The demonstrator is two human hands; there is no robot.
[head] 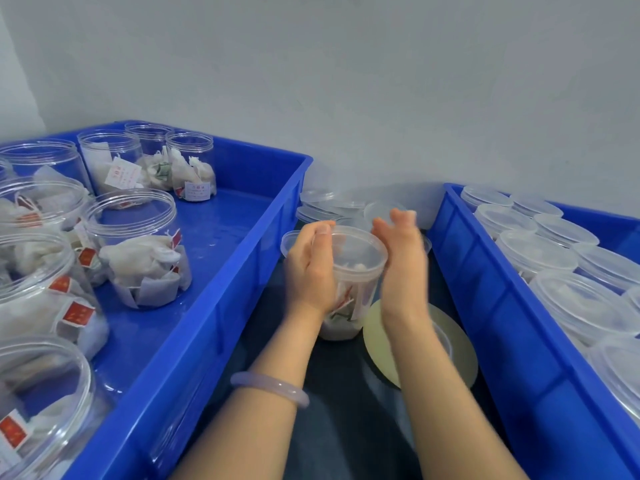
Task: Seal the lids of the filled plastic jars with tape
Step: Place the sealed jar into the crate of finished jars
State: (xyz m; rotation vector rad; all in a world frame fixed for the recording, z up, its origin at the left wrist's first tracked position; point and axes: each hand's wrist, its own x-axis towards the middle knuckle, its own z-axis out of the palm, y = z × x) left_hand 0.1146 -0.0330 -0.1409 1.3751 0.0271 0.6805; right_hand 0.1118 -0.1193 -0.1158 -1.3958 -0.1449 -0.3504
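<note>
A clear plastic jar (353, 271) with a lid on top and tea bags inside stands on the dark surface between two blue crates. My left hand (310, 268) grips its left side, thumb on the lid rim. My right hand (403, 258) lies against the jar's right side with fingers straight and pointing away; it is motion-blurred. A large roll of tape (446, 344), pale yellow-green, lies flat just right of the jar under my right wrist.
The left blue crate (221, 306) holds several open jars of tea bags. The right blue crate (502, 306) holds several lidded jars. Loose clear lids (325, 202) are piled behind the jar against the grey wall.
</note>
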